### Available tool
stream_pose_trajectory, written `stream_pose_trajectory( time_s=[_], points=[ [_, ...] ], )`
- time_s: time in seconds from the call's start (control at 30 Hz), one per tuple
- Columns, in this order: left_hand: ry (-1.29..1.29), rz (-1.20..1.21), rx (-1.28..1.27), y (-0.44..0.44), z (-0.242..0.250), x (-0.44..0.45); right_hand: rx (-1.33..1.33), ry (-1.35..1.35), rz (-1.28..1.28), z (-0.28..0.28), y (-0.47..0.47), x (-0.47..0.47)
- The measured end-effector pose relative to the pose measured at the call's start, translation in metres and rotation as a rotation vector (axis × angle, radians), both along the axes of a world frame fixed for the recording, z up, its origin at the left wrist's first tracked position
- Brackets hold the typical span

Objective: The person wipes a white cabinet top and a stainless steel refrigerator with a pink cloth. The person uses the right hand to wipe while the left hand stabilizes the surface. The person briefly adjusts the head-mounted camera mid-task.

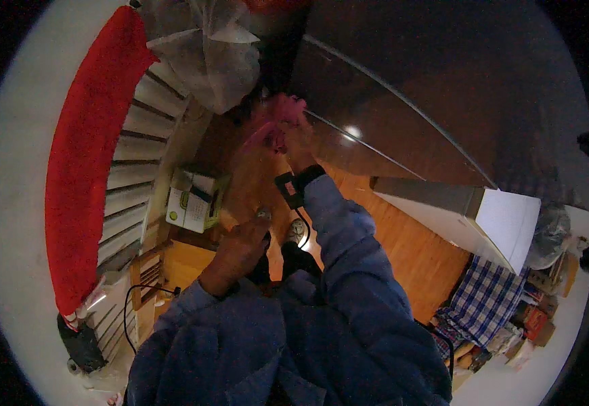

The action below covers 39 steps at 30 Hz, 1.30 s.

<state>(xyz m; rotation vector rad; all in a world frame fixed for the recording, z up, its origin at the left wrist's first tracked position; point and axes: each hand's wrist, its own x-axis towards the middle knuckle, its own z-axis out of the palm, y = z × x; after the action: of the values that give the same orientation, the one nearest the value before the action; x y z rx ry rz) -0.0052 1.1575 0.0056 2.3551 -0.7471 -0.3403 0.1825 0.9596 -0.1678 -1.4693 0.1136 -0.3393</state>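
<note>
In the head view, my right hand (pixel 297 139) reaches away from me and grips a crumpled pink cloth (pixel 287 109), slightly blurred. The cloth lies beside the lower edge of a dark, glossy panel (pixel 401 127) that reflects a light. A small black device (pixel 288 190) with a cable sits at my right wrist. My left hand (pixel 238 251) is lower and nearer my body, above my left leg, with its fingers curled. Whether it holds anything is too dim to tell. My shoe (pixel 297 231) shows on the wooden floor between the arms.
At left are a white and green box (pixel 188 205), a slatted rack (pixel 132 167), and a long red cloth (pixel 86 167). A translucent plastic bag (pixel 208 61) hangs above. At right, a white cabinet (pixel 505 218) juts out near a checked cloth (pixel 492 294) and several small boxes.
</note>
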Motion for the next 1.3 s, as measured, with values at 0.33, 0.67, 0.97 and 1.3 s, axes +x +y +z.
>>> stream_pose_trajectory(
  time_s=[0.33,0.67,0.97,1.3],
  points=[
    [-0.058,-0.005,-0.054,0.007,0.001,0.0,-1.663,0.051,0.209,0.011,-0.126,-0.039],
    [-0.029,-0.179,0.084,-0.084,-0.003,-0.052,-1.443,0.499,-0.074,0.063,-0.28,-0.237],
    [-0.038,-0.446,-0.054,-0.254,0.028,-0.119,-0.286,0.133,-0.385,0.227,-0.415,-0.376],
    [-0.114,-0.546,-0.073,-0.366,0.05,-0.152,-0.885,0.157,-0.653,0.237,-0.636,-0.371]
  ],
)
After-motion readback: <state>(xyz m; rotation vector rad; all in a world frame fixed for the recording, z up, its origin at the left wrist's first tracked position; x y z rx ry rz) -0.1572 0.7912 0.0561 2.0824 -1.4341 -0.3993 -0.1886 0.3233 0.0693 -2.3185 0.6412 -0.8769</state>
